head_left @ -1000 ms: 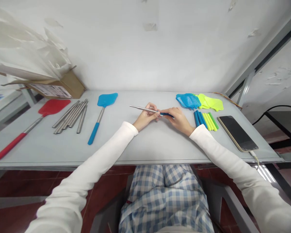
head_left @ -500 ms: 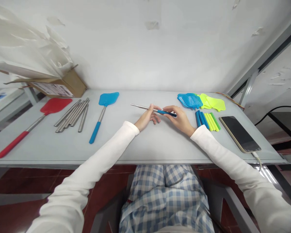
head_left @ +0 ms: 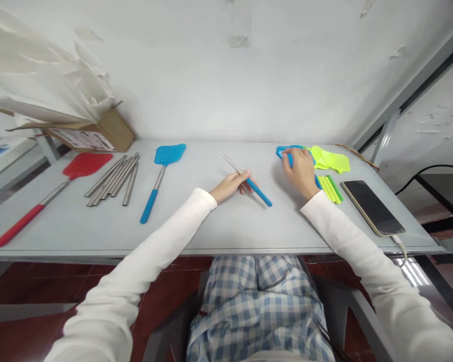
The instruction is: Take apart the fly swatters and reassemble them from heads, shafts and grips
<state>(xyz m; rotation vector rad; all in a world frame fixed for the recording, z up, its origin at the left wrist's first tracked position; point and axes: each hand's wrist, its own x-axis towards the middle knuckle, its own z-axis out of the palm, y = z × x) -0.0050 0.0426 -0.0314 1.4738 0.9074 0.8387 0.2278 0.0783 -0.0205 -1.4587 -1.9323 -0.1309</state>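
A: The right hand has moved from the rod to the blue heads. The rod has turned; its blue grip now slants toward the near edge of the table.

B: State of the left hand?

A: Its fingers pinch the rod close to where metal meets grip. The thin metal end points away and to the left. (Contact between grip and table cannot be determined.)

B: State of the right hand?

A: Fingers bent over the blue heads; whether they pinch one cannot be told from this view.

B: Items on the right side?

A: The yellow heads lie just beside the blue ones. Loose grips lie beside the right wrist, partly hidden by it. The phone lies further right.

B: Left side?

A: Outward from the left hand: blue swatter, piled tubes, red swatter.
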